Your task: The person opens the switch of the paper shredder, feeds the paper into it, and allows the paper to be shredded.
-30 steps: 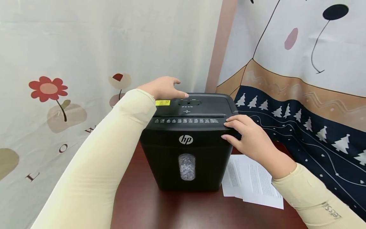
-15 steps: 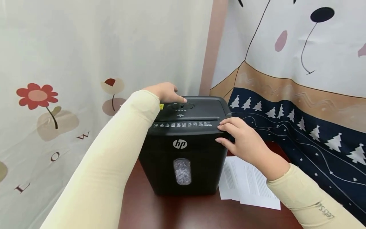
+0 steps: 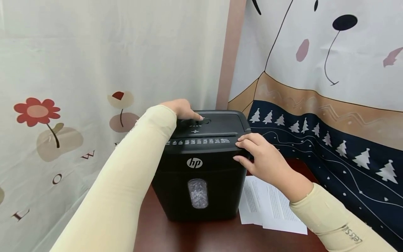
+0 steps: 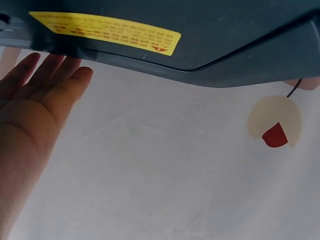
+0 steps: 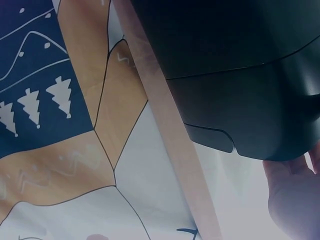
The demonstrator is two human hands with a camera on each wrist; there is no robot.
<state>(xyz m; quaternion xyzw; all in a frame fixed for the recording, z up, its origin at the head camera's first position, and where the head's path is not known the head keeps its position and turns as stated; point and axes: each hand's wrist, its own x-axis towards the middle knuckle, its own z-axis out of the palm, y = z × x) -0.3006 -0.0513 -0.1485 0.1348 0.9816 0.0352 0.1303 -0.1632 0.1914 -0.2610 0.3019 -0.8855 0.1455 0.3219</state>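
A black HP paper shredder [image 3: 176,175] stands upright on the table, white shreds showing through its clear front window [image 3: 198,194]. My left hand [image 3: 182,109] reaches over its top from the left, one extended digit touching down at the slide switch [image 3: 205,121]. In the left wrist view the other fingers [image 4: 50,75] lie along the rear edge of the top, lightly bent, near a yellow warning label [image 4: 115,34]. My right hand [image 3: 267,159] holds the shredder's front right corner, fingers on top and thumb against the front face.
Printed white sheets [image 3: 277,210] lie on the dark red table [image 3: 217,238], right of the shredder and partly behind it. A pale patterned curtain [image 3: 157,52] hangs close behind; a navy tree-print cloth [image 3: 315,147] runs along the right side.
My left hand has lowered from above the shredder's rear edge onto the slide switch, covering the yellow label in the head view. The right hand keeps its place; the head view has shifted slightly.
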